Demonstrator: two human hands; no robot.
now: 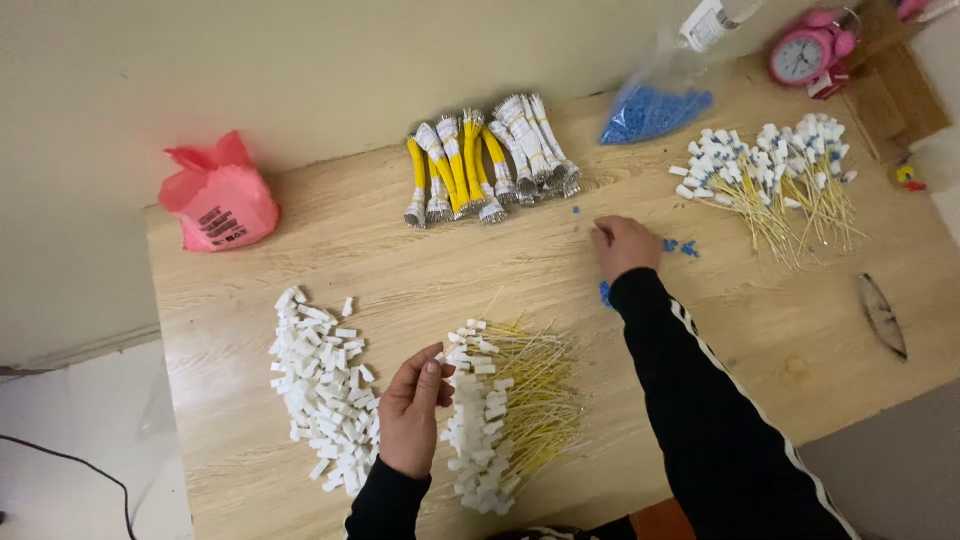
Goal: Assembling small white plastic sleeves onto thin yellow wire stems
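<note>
Left hand (412, 410), fingers curled, thumb pressed to fingertips, held near the body; right hand (624, 245) palm-down, black-sleeved arm stretched forward.

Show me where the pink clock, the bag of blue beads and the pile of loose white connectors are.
pink clock (799, 58), head view, on its round white face.
bag of blue beads (655, 110), head view, on the blue heap inside the clear bag.
pile of loose white connectors (322, 385), head view, middle of the pile.

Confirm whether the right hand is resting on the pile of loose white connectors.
No: the right hand reaches to small blue pieces; the white connectors lie far left.
</note>
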